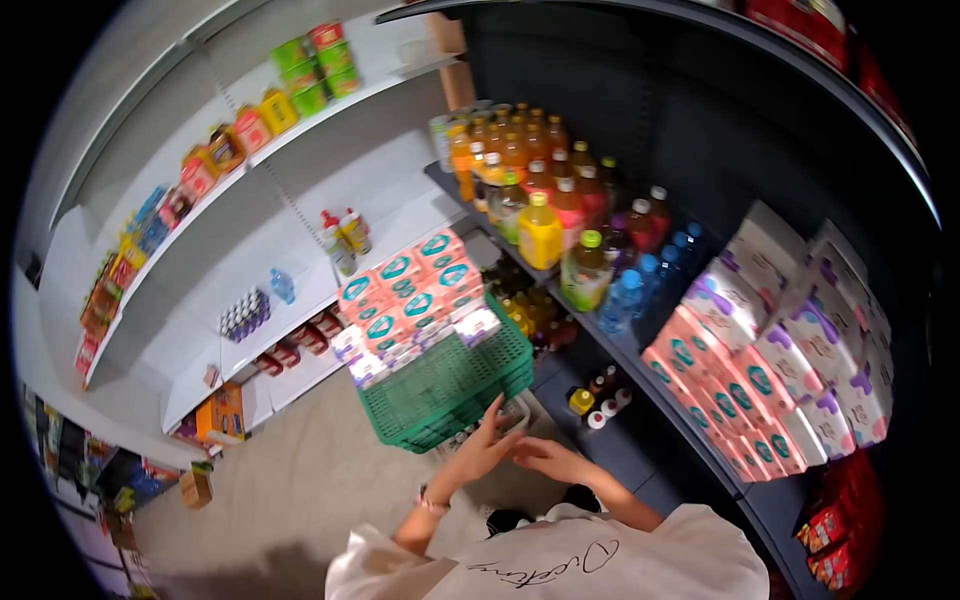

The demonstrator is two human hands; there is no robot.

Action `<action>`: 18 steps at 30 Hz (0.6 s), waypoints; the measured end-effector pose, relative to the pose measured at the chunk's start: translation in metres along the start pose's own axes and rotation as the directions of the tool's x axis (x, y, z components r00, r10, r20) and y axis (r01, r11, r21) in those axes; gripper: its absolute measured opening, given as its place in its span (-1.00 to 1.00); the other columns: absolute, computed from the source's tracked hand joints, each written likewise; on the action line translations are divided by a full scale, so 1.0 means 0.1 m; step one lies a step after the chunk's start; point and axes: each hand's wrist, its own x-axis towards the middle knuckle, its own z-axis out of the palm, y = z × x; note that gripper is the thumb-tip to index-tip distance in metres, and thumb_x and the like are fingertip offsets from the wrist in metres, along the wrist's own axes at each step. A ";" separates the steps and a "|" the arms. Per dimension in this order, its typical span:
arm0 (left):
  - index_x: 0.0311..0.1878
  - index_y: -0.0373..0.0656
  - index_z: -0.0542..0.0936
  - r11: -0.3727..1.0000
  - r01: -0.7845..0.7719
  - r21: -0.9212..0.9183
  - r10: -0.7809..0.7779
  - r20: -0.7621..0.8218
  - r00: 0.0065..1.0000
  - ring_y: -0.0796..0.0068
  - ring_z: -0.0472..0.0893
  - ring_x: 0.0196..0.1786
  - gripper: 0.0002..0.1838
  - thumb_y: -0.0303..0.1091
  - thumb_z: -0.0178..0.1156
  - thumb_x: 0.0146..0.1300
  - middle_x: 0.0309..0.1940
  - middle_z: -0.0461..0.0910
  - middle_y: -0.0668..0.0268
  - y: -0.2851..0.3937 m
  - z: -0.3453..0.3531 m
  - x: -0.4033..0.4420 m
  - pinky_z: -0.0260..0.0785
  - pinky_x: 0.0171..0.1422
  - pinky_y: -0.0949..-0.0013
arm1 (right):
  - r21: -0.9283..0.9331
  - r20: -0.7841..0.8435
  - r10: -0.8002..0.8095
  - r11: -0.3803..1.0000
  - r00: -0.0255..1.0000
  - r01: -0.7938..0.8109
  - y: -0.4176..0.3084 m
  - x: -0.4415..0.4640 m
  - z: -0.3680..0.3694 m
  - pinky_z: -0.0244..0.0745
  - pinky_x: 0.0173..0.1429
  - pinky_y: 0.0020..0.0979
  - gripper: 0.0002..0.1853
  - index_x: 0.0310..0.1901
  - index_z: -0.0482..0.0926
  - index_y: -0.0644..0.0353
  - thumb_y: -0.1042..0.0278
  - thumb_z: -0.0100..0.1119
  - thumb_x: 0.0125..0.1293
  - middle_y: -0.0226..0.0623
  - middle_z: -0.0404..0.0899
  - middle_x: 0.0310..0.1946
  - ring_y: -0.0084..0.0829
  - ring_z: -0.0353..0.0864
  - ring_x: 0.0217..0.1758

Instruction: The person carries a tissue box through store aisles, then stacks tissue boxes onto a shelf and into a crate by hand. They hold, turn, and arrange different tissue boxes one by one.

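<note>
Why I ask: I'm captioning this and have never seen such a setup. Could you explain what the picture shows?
There is no robot here, just a person with two bare hands. The single picture comes from a camera worn on their head, looking forward and down, so their light shirt fills the bottom. The left hand and right hand meet or nearly meet in front of the body; I can't tell whether they touch, and neither appears to hold anything. Just beyond is a green basket with pink packs stacked toward its far side. On the right, dark shelving carries drink bottles and white-and-purple packs, among other goods. White shelving stands at the left.
</note>
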 end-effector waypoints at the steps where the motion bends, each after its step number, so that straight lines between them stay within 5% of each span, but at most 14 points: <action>1: 0.49 -0.05 -0.11 1.000 0.028 0.013 -0.026 -0.139 0.990 0.12 0.53 0.12 -0.23 -0.22 0.10 0.37 0.25 0.33 -0.12 -0.42 -0.06 -0.23 0.43 0.09 0.21 | -0.001 -0.022 0.097 0.995 0.995 -0.097 0.23 0.28 0.10 0.38 0.15 -0.45 -0.61 0.17 0.44 0.21 0.26 0.08 0.37 -0.31 0.55 -0.02 -0.49 0.49 0.09; 3: 0.42 -0.23 0.09 0.883 0.195 0.426 0.009 -0.432 0.902 -0.14 0.50 0.12 -0.26 -0.05 0.11 0.32 0.19 0.38 -0.18 -0.91 -0.10 -0.76 0.37 0.17 0.07 | -0.032 -0.096 0.196 0.979 0.976 -0.200 0.68 0.56 0.43 0.38 0.14 -0.47 -0.61 0.17 0.45 0.18 0.21 0.08 0.37 -0.34 0.54 0.02 -0.51 0.49 0.10; 5: 0.33 -0.25 0.24 0.658 0.546 0.518 -0.343 -0.439 0.830 -0.21 0.47 0.13 -0.27 0.09 0.09 0.26 0.13 0.44 -0.18 -1.34 -0.09 -1.30 0.34 0.18 -0.02 | -0.058 -0.048 0.141 0.988 0.989 -0.144 1.17 0.83 0.70 0.38 0.10 -0.50 -0.58 0.16 0.46 0.13 0.11 0.10 0.36 -0.40 0.54 0.02 -0.54 0.50 0.06; 8: 0.30 -0.17 0.30 0.603 0.630 0.490 -0.625 -0.200 0.754 -0.15 0.51 0.10 -0.23 0.25 0.04 0.21 0.05 0.51 -0.16 -2.43 0.02 -1.98 0.37 0.13 -0.04 | 0.049 0.182 0.469 0.874 0.864 -0.484 0.71 0.94 1.20 0.37 0.08 -0.54 -0.57 0.14 0.47 0.10 0.06 0.09 0.35 -0.42 0.56 -0.01 -0.59 0.50 0.01; 10: 0.27 -0.13 0.34 0.580 0.673 0.460 -0.704 -0.134 0.698 -0.16 0.53 0.06 -0.26 0.25 0.04 0.21 0.05 0.52 -0.13 -2.64 0.07 -2.13 0.38 0.11 -0.06 | -0.002 0.246 0.474 0.872 0.845 -0.489 1.02 1.09 1.41 0.36 0.05 -0.54 -0.57 0.14 0.48 0.07 0.03 0.09 0.35 -0.43 0.57 -0.03 -0.62 0.50 -0.03; 16: 0.21 -0.14 0.40 0.745 0.471 0.473 -0.382 -0.277 0.882 -0.06 0.59 -0.05 -0.35 0.17 0.04 0.24 -0.07 0.58 -0.02 -2.57 -0.32 -1.62 0.42 0.00 -0.01 | -0.069 0.249 0.514 0.855 0.821 -0.514 1.34 1.31 1.55 0.38 -0.07 -0.54 -0.61 0.12 0.50 0.06 0.08 0.07 0.35 -0.51 0.58 -0.11 -0.63 0.52 -0.12; 18: 0.20 -0.14 0.41 0.708 0.466 0.531 -0.329 -0.336 0.882 -0.06 0.59 -0.04 -0.37 0.14 0.07 0.24 -0.06 0.58 -0.02 -2.34 -0.58 -1.27 0.42 0.02 -0.01 | -0.066 0.207 0.553 0.831 0.807 -0.552 1.46 1.44 1.43 0.37 -0.10 -0.57 -0.64 0.09 0.52 0.05 0.10 0.07 0.35 -0.53 0.58 -0.12 -0.65 0.52 -0.16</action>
